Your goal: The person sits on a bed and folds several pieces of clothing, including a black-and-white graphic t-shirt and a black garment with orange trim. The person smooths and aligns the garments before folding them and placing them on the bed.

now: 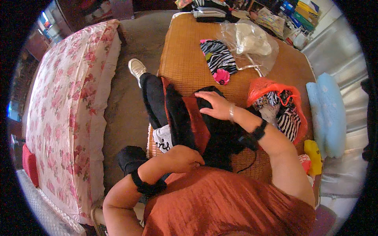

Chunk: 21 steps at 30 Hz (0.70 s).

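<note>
My right hand (217, 105) rests with spread fingers on a dark garment (217, 129) that lies across my lap. A rust-red strip (196, 124) of cloth runs through the dark fabric below it. My left hand (184, 159) is curled close to my belly at the near end of the same cloth; whether its fingers pinch anything is hidden. Beside the left wrist, a light grey cloth (162, 137) with dark lettering shows. To the right of my right forearm, an orange-red plastic bag (254, 87) gapes with patterned clothes (289, 122) inside.
A woven mat (183, 50) covers the bed before me. On it lie a zebra-print cloth (220, 57), a clear plastic bag (274, 56) with cream fabric (252, 41), and folded clothes (209, 13). A blue pillow-like bundle (329, 115) stands right; a floral-covered bed (68, 112) stands left.
</note>
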{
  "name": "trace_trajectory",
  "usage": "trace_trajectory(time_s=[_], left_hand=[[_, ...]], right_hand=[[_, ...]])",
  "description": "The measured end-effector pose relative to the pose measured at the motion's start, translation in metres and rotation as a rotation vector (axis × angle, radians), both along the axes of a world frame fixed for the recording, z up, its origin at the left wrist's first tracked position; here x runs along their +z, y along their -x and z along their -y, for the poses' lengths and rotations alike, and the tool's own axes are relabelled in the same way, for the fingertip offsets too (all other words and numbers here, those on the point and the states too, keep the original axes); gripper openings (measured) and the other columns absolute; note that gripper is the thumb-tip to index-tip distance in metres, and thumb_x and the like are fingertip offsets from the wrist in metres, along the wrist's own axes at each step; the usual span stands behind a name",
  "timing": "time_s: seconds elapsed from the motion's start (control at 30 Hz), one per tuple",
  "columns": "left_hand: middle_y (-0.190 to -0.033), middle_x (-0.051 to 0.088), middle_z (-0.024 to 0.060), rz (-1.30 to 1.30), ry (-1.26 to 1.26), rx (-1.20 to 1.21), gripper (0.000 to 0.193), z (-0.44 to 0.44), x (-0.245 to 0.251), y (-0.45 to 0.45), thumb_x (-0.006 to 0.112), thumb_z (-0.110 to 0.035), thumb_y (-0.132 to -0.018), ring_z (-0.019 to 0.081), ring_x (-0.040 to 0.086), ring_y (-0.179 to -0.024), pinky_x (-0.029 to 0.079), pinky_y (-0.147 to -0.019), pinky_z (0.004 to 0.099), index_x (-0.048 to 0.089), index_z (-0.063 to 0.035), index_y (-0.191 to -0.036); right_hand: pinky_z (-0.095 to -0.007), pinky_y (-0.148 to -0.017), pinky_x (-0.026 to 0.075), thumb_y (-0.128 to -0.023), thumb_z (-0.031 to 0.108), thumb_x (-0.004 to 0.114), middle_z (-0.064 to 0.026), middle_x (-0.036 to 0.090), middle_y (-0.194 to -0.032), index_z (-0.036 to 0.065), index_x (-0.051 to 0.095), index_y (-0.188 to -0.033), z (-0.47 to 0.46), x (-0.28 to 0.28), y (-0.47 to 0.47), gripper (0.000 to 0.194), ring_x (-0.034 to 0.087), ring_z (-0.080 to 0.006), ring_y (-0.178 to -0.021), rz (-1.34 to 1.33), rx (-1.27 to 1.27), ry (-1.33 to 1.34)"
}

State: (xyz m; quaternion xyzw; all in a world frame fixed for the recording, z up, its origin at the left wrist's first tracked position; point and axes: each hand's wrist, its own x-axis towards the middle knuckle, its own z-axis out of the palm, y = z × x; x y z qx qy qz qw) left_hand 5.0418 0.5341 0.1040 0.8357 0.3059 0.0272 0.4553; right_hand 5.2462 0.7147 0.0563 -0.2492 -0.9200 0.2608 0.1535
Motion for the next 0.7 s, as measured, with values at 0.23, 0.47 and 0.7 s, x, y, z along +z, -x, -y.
trace_trajectory(time_s=[0.23,0.47,0.7], left_hand=[[-0.097,0.063,0.0143,0.171,-0.144,0.377,0.023,0.001,-0.015,0.027,0.060,-0.017,-0.084,0.0339,0.058,-0.099,0.046,-0.088,0.0407,0.066,-0.0090,-0.105],[-0.122,0.055,0.0152,0.107,-0.615,0.675,0.047,-0.086,-0.043,0.054,0.064,-0.014,-0.080,0.0349,0.049,-0.115,0.042,-0.097,0.0425,0.052,-0.0087,-0.124],[-0.109,0.061,0.0148,-0.488,-0.533,0.476,0.052,-0.124,-0.077,0.041,0.068,-0.022,-0.078,0.0350,0.054,-0.107,0.047,-0.089,0.0424,0.053,-0.0140,-0.127]], right_hand=[[-0.0299,-0.091,0.043,-0.086,0.023,0.065,-0.0070,0.063,-0.106,0.002,0.059,-0.112,-0.023,-0.059,0.049,0.034,0.056,-0.0164,-0.101,0.122,-0.084,0.527],[-0.0269,-0.090,0.041,-0.094,0.013,0.053,-0.0051,0.062,-0.100,0.004,0.061,-0.096,0.011,0.084,-0.028,0.012,0.056,-0.0159,-0.097,-0.791,-0.559,0.254],[-0.0275,-0.085,0.045,-0.084,0.006,0.055,-0.0061,0.065,-0.092,0.003,0.065,-0.095,0.063,0.134,-0.114,0.015,0.059,-0.0150,-0.091,-0.325,-0.803,0.106]])
